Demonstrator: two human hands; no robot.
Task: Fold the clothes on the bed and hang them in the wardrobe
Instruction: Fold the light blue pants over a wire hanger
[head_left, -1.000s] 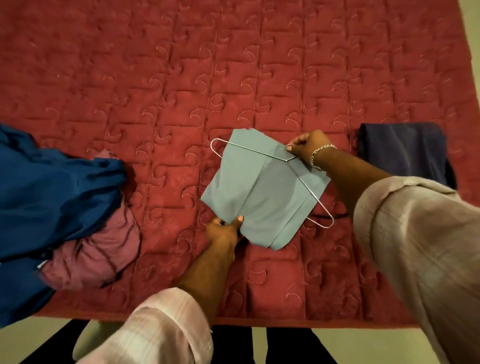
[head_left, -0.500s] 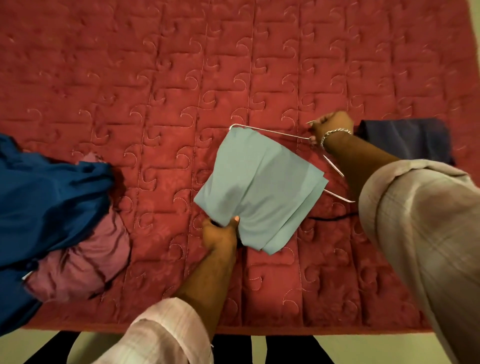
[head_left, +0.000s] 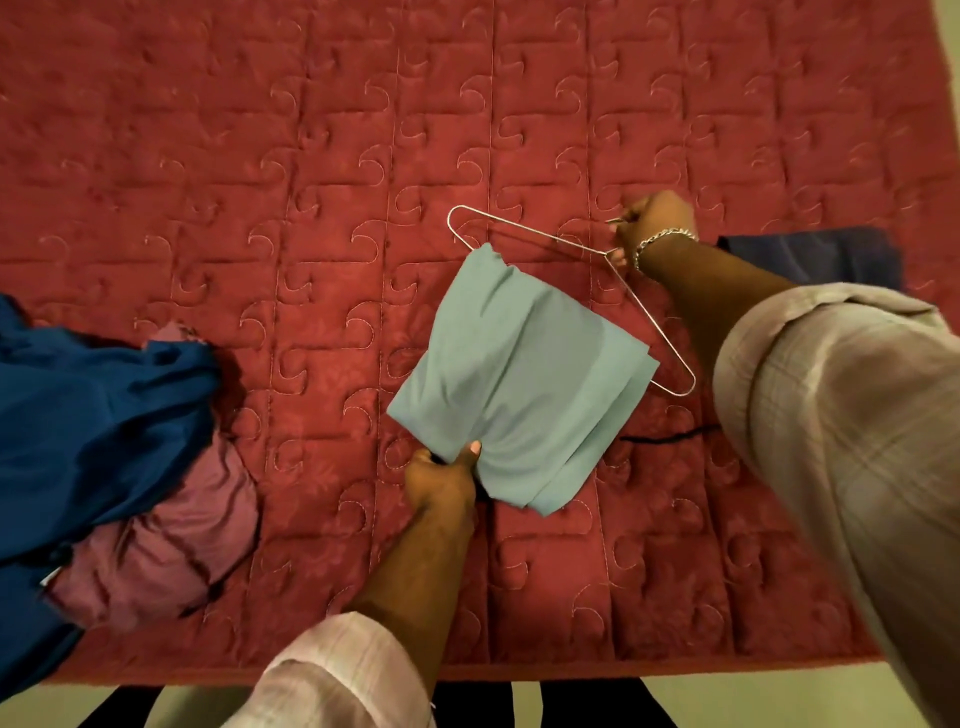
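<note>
A folded pale blue-green cloth (head_left: 524, 384) hangs through a thin wire hanger (head_left: 524, 231) above the red quilted bed (head_left: 311, 156). My left hand (head_left: 441, 480) pinches the cloth's near lower edge, thumb on top. My right hand (head_left: 649, 223) grips the hanger at its neck, near the hook, which the fingers hide. The cloth's far end bunches where it passes under the hanger's wire. The hanger's left corner sticks out bare beyond the cloth.
A heap of dark blue cloth (head_left: 88, 415) and a mauve garment (head_left: 171, 540) lies at the bed's left. A folded navy garment (head_left: 810, 254) sits at the right, behind my right forearm. A black cord (head_left: 670, 436) lies on the quilt. The bed's near edge (head_left: 623, 670) borders the floor.
The cloth has slid further along the hanger's wire, leaving the hanger's left corner bare. My right hand has shifted the hanger a little away; my left hand keeps its pinch.
</note>
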